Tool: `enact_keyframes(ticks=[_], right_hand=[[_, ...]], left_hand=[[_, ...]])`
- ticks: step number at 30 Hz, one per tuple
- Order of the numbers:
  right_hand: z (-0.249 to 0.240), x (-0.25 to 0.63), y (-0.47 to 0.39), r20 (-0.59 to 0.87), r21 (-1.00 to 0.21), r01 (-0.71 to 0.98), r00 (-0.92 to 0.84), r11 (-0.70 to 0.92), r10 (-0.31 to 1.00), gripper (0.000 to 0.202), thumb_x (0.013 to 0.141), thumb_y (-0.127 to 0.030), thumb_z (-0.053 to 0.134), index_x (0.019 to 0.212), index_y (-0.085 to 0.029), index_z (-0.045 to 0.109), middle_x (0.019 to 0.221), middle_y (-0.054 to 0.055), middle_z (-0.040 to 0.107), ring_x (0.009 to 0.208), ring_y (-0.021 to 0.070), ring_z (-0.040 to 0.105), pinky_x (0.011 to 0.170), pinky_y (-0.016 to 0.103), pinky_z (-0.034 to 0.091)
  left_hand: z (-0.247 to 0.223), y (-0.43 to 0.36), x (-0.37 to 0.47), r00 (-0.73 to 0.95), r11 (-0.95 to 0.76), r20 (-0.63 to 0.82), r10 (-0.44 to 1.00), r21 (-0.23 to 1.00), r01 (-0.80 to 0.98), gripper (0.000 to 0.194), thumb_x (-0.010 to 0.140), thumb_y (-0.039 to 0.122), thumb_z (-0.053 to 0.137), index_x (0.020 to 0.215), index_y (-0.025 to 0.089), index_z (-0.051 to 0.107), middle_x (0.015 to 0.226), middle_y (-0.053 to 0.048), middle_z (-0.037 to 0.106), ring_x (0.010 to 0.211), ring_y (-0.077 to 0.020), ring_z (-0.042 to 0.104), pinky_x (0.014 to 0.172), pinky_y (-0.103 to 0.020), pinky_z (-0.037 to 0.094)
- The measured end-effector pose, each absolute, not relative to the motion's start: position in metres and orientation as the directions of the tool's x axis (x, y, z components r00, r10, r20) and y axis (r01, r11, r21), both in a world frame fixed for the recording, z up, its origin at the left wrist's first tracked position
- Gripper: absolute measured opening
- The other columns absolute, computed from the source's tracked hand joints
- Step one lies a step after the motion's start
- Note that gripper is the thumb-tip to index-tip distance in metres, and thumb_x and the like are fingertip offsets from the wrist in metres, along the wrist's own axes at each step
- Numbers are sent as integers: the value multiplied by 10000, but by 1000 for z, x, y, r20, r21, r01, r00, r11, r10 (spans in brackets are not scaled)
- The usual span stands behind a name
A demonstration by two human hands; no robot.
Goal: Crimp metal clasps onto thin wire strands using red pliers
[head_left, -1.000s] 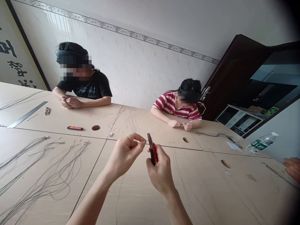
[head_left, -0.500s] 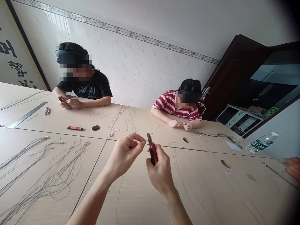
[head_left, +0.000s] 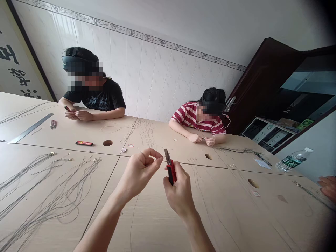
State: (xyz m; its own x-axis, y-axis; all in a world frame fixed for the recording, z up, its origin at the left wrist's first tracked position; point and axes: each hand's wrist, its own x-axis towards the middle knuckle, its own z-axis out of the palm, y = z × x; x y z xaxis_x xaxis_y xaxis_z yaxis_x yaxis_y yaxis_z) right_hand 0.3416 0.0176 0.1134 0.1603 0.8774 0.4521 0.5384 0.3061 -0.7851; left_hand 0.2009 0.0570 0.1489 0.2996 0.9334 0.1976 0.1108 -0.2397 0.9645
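My right hand is closed around pliers with red and black handles, their grey jaws pointing up and away from me. Thumb and forefinger of my left hand are pinched together just left of the jaws. A tiny end shows at those fingertips, too small to make out. Below the left hand a thin dark cord runs down toward the near edge; its upper part is hidden behind the hand.
Bundles of thin cords with small metal ends lie left. Beyond are a steel ruler, a red and black packet and a cable hole. Two people sit opposite. A water bottle and another person's hand are at right.
My hands and the pliers stay almost still. Across the table, the person in black has tilted the small object in their hand slightly.
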Motion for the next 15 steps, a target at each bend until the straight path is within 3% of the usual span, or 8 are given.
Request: enact_keyframes(ticks=[15], right_hand=[[113, 342, 17, 434, -799, 521, 156, 300, 887, 223, 733, -106, 450, 913, -214, 523, 808, 3, 608, 702, 157, 558, 638, 263, 471]], left_hand=[[150, 56, 199, 302, -229, 188, 935, 967, 109, 217, 886, 394, 574, 824, 187, 595, 500, 91, 297, 478, -83, 201, 428, -204, 161]])
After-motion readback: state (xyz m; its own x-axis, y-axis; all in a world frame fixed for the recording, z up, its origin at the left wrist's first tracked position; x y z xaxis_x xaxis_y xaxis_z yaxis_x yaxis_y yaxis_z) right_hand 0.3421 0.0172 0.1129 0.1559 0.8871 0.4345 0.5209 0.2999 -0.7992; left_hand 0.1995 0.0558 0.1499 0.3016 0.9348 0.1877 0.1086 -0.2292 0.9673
